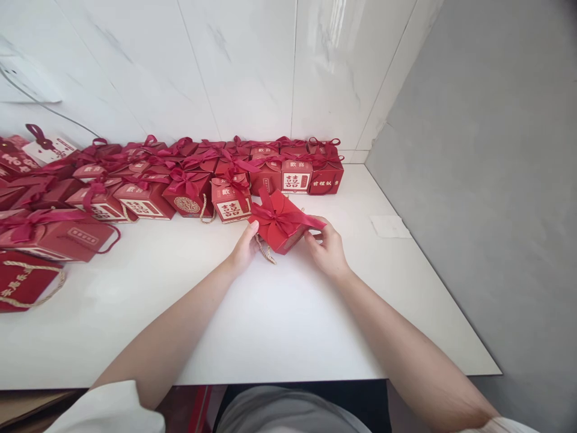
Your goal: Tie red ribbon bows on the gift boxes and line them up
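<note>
Between my two hands is a red gift box [283, 224] with a ribbon bow on its folded top. My left hand [243, 248] grips its left side, the thumb at the upper edge. A twisted gold cord handle [267, 251] hangs by that hand. On the right side, my right hand [328, 248] closes on the box near a ribbon end, its fingers partly hidden. Just behind the held box stands a box with a white character panel [233, 208], close to my left hand. The held box appears tilted, and I cannot tell whether it touches the table.
Rows of similar red boxes [187, 195] line the tiled wall [252, 66] from the left to the middle. A red bag with rope handles [27, 282] lies at far left. The white table [279, 325] meets a grey wall [478, 162] on the right. A pale patch [390, 227] lies near it.
</note>
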`<state>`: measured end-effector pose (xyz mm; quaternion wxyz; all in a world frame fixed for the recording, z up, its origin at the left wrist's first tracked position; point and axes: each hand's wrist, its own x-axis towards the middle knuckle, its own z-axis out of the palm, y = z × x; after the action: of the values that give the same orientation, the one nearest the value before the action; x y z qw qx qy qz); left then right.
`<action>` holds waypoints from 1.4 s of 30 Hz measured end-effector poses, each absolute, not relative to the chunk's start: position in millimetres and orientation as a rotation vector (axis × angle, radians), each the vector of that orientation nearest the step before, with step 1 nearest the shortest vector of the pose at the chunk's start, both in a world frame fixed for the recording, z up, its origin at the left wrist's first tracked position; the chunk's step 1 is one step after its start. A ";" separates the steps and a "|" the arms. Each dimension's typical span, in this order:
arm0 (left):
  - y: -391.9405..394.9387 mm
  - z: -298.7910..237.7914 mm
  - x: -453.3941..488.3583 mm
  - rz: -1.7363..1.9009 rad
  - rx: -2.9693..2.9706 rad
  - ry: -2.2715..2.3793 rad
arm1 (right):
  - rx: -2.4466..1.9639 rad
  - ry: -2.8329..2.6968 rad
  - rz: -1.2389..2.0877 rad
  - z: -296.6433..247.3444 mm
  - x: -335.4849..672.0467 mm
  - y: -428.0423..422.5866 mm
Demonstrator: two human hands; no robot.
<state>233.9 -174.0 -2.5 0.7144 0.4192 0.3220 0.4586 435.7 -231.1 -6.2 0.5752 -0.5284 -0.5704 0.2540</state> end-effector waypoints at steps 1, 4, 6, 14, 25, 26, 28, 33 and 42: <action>-173.7 -3.2 233.9 1.015 0.926 0.715 | -1.243 -1.332 0.598 -6.0 435.6 -231.1; -172.6 -5.0 233.4 1.015 0.923 0.721 | -1.249 -1.324 0.608 -5.6 435.4 -231.0; -172.1 -5.8 232.9 1.014 0.924 0.715 | -1.246 -1.322 0.612 -5.4 435.4 -231.0; -171.2 -7.7 232.5 1.012 0.937 0.701 | -1.256 -1.315 0.621 -5.3 435.3 -230.8; -171.1 -7.1 232.2 1.004 0.981 0.711 | -1.257 -1.307 0.632 -4.5 435.0 -230.8; -171.1 -7.0 232.4 1.001 0.987 0.705 | -1.258 -1.308 0.634 -4.5 435.1 -230.7; -170.9 -7.2 232.6 0.994 0.997 0.697 | -1.259 -1.308 0.634 -4.7 435.2 -230.5; -171.1 -7.3 232.6 0.994 1.000 0.698 | -1.260 -1.304 0.636 -5.5 435.4 -230.7; -172.4 -6.3 233.4 0.993 1.020 0.675 | -1.268 -1.300 0.649 -4.3 435.7 -230.8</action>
<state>233.4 -172.4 -6.3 0.7055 0.4589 0.3037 0.4466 435.7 -230.8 -4.3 0.5701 -0.5402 -0.5538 0.2766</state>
